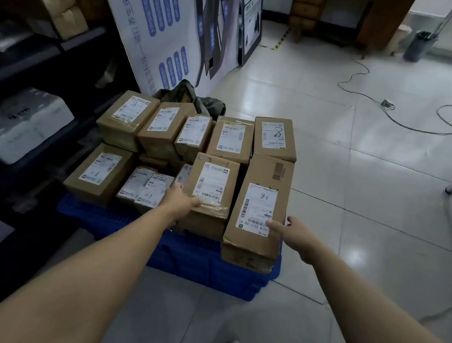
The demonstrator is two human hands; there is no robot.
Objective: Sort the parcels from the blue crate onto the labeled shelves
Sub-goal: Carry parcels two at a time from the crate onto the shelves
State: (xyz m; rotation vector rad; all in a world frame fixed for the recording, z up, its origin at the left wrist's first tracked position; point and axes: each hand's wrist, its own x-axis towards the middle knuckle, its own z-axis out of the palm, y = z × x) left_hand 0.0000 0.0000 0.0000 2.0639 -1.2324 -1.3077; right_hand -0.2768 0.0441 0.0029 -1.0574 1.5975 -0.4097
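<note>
left grip [183, 199] clamped on taped parcel [213, 182], right grip [288, 232] clamped on long parcel [263, 175] beside it, blue crate [208, 265] beneath both

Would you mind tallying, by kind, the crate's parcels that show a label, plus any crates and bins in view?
Parcels showing a label: 11
Blue crate: 1
Bin: 1
Total: 13
</note>
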